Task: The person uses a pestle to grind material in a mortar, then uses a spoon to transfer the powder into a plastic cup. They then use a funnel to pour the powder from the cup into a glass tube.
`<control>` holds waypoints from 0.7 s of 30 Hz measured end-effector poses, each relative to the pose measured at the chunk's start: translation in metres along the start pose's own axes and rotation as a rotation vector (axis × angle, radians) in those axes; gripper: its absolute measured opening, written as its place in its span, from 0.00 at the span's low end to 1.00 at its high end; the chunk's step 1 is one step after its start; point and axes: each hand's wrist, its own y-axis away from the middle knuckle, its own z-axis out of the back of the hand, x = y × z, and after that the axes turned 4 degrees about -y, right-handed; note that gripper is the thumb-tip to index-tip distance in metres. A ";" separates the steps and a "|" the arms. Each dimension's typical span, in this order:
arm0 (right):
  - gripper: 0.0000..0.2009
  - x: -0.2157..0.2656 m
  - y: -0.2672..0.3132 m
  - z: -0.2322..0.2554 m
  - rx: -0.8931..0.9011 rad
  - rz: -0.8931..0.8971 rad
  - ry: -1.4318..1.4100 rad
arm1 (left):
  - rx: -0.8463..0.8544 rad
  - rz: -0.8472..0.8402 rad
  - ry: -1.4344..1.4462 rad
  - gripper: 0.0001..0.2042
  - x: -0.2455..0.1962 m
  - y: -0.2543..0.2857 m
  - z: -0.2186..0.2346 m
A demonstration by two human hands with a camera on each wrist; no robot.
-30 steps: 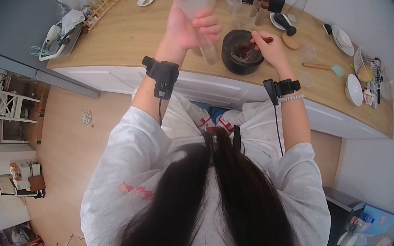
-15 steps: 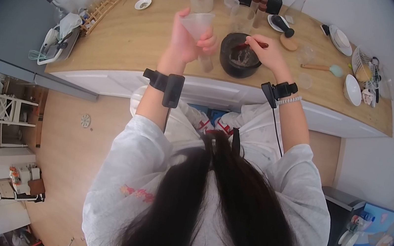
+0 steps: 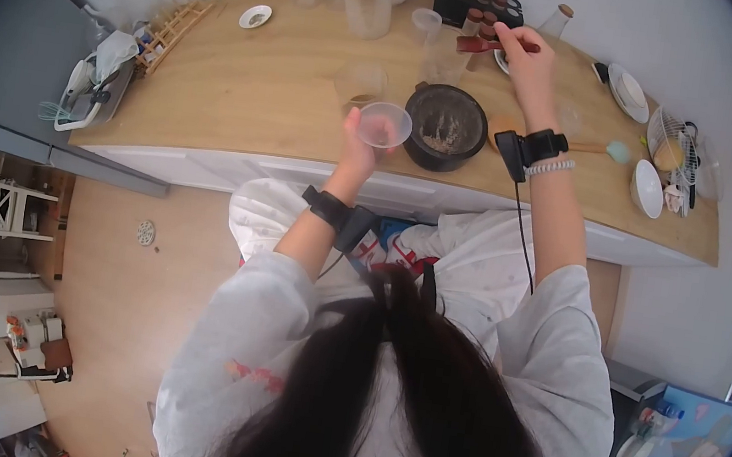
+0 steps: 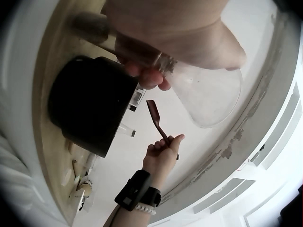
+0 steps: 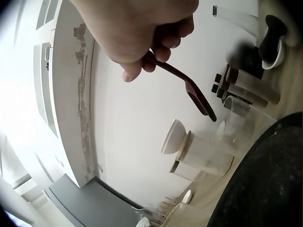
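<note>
Scoop [image 3: 475,46] raised clear of black mortar [image 3: 442,162]; greyish crumbs [image 3: 442,137] inside.

Garments: light grey short-sleeved T-shirt [image 3: 210,393] with pink-red print [image 3: 256,375]; white trousers [image 3: 263,206]. Footwear: red-and-white shoes [image 3: 370,248]. Black strap-mounted left wrist camera [image 3: 355,227] and right wrist camera [image 3: 511,155] each carry a black cable [image 3: 525,240]. Right wrist: pale ridged bracelet [image 3: 551,167].

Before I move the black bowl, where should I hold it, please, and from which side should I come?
Probably by the outer wall of the black bowl, from left and right together: it stands upright, round and wide, and pale crumbs lie inside, so avoid the open top.
</note>
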 end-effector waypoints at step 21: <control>0.17 -0.072 -0.053 -0.059 0.644 0.012 0.646 | -0.075 -0.062 0.050 0.38 0.028 -0.007 0.017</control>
